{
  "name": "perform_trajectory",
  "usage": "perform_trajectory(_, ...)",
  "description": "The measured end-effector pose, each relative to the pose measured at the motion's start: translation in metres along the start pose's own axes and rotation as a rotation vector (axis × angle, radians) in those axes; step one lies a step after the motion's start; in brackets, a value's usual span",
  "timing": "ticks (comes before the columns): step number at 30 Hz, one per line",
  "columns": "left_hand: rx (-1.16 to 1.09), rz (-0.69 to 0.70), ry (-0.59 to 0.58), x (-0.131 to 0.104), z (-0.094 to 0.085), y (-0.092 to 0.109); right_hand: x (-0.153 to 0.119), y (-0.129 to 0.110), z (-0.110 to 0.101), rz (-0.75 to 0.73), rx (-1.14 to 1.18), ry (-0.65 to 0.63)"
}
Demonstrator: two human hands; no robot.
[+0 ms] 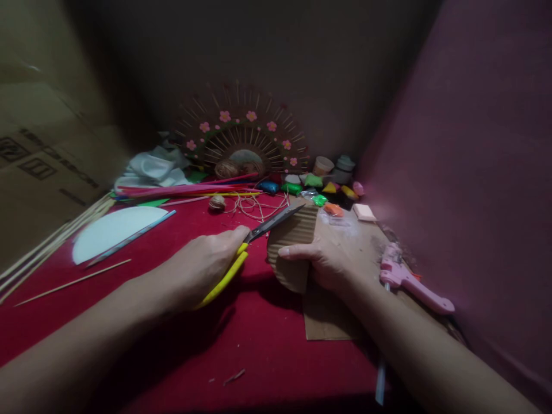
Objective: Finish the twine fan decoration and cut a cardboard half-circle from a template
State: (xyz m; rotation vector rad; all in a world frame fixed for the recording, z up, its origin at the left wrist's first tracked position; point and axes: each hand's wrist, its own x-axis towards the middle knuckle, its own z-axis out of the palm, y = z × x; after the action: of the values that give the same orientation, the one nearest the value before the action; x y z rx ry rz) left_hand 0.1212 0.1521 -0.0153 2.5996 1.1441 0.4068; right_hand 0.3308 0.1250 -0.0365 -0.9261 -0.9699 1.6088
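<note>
My left hand (207, 264) is wrapped round the yellow handles of a pair of scissors (276, 219), whose dark blades point up and to the right. The blade tips lie at the upper edge of a corrugated cardboard piece (295, 236) with a rounded left side. My right hand (330, 261) grips that cardboard, its thumb pressed on the ridged face and its other fingers hidden behind. Under the right hand is a flat sheet of brown cardboard (330, 322) on the red cloth (259, 356).
A pink glue gun (409, 280) lies at the right. At the left are a white half-disc (116, 230) and a thin stick (73, 283). Twine (250, 207), pink strips (181, 190), coloured clay packs (293, 188) and a flowered fan-shaped piece (245, 123) stretch across the back.
</note>
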Motion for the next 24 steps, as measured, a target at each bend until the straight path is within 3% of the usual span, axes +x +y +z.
perform_trajectory(10,0.151,-0.027,-0.132,0.0,-0.008,0.002,-0.003,-0.004,0.002,-0.016,-0.07,0.016)
perform_trajectory(15,0.166,-0.027,-0.132,-0.001,-0.012,-0.002,-0.004,-0.005,0.004,-0.028,-0.062,0.064)
perform_trajectory(20,0.166,-0.028,-0.105,-0.003,-0.013,-0.004,-0.004,-0.006,0.007,-0.073,0.005,0.005)
perform_trajectory(24,0.149,-0.051,-0.089,-0.002,-0.011,-0.007,-0.003,-0.01,0.008,-0.127,0.049,0.152)
